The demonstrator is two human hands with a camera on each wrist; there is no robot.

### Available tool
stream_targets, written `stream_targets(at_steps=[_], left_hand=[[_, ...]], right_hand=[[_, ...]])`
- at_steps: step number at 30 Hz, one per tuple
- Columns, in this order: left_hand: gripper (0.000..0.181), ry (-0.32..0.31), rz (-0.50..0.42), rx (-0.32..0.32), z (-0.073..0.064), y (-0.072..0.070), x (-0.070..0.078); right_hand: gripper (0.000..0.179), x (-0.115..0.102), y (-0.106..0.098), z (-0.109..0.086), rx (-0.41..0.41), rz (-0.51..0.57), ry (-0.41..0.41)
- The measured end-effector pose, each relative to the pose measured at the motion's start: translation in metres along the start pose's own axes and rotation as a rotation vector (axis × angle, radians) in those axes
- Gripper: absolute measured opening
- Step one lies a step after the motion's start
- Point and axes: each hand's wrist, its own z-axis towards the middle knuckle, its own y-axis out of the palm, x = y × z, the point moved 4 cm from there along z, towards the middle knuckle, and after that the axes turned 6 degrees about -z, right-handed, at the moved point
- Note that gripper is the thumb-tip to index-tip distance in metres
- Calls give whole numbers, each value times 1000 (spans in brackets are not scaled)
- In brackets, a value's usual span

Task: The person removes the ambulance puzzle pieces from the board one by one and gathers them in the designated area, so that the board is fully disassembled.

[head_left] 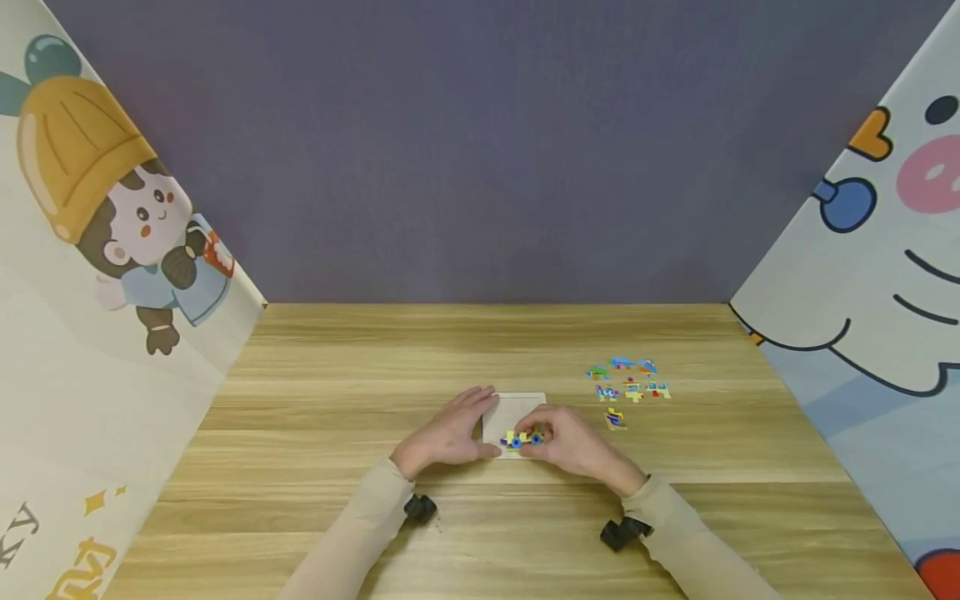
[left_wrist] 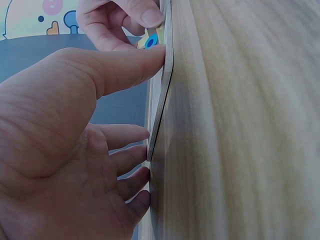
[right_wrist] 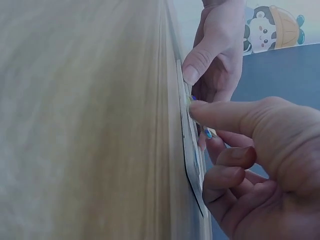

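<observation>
A pale flat puzzle board (head_left: 513,410) lies on the table between the two hands. My left hand (head_left: 453,432) rests at its left side, thumb at the near left corner and fingers stretched along the edge; in the left wrist view those fingers (left_wrist: 127,159) look extended. Over the board's near part, my right hand (head_left: 572,443) pinches a yellow jigsaw piece with a blue wheel (head_left: 536,437) between thumb and fingers. Another yellow and blue part (head_left: 514,438) shows just left of it, low on the board. In the right wrist view the right thumb (right_wrist: 225,114) partly hides the pieces.
Several loose colourful jigsaw pieces (head_left: 632,387) lie on the wooden table (head_left: 360,358), right of the board and farther back. One piece (head_left: 615,419) lies nearer. A dark grey panel (head_left: 495,167) stands behind the table, with printed panels on both sides.
</observation>
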Motion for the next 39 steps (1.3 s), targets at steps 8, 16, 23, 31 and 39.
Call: stream_targets(at_steps=[8, 16, 23, 31, 39], left_hand=[[86, -4, -2, 0, 0, 1, 0], [86, 4, 6, 2, 1, 1, 0], [86, 6, -6, 8, 0, 1, 1], [85, 8, -19, 9, 0, 0, 0], [86, 11, -9, 2, 1, 2, -1]], right_hand=[[28, 0, 0, -2, -7, -8, -21], [29, 3, -4, -6, -13, -32, -14], [28, 11, -11, -10, -6, -79, -19], [27, 22, -21, -15, 5, -105, -67], [27, 37, -31, -22, -14, -52, -35]])
